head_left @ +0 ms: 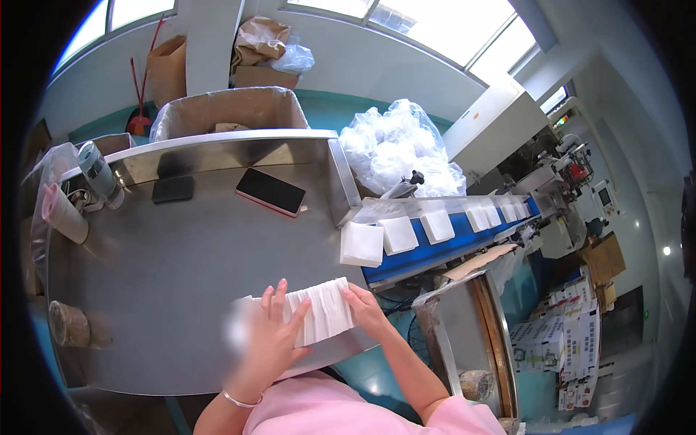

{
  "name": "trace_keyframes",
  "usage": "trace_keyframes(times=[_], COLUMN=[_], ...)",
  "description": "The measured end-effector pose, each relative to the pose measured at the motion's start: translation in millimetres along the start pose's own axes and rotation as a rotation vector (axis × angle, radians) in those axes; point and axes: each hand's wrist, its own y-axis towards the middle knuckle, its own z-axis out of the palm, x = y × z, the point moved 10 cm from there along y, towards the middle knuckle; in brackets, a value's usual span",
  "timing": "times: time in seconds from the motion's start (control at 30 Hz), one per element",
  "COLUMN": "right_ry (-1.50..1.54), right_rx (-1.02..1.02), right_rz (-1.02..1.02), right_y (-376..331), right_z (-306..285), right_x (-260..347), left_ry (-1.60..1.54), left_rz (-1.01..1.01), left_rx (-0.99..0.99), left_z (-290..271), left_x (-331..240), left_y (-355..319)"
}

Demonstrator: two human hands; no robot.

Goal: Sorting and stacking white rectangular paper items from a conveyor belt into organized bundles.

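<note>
A row of white folded paper napkins (322,312), standing on edge and packed side by side, lies between my hands at the table's front edge. My left hand (272,333) holds the left part, its spread fingers lying across the top of the napkins. At the other end my right hand (368,312) grips the row, thumb and fingers against the end napkin. A whitish blur beside my left hand hides detail there. Just beyond my right hand, a stack of white napkins (361,245) sits at the near end of a blue conveyor belt (464,226).
More napkin piles (437,226) line the belt. On the metal table (174,290) are a phone (271,191), a dark flat object (173,189), a tape roll (69,324), a pink cup (64,214) and a bottle (100,174). Behind stand a lined carton (232,112) and bagged plastic (399,145).
</note>
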Motion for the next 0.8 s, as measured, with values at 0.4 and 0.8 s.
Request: trace_keyframes(times=[0.4, 0.8], right_ry=[-0.650, -0.208], right_rx=[-0.049, -0.032], right_rz=[0.003, 0.270], right_y=[-18, -26], right_z=[-19, -73], right_x=[24, -33], left_ry=[0.176, 0.166], left_rz=[0.011, 0.000], left_rx=[0.037, 0.023], left_z=[19, 16], left_x=[-25, -28], left_y=[19, 19])
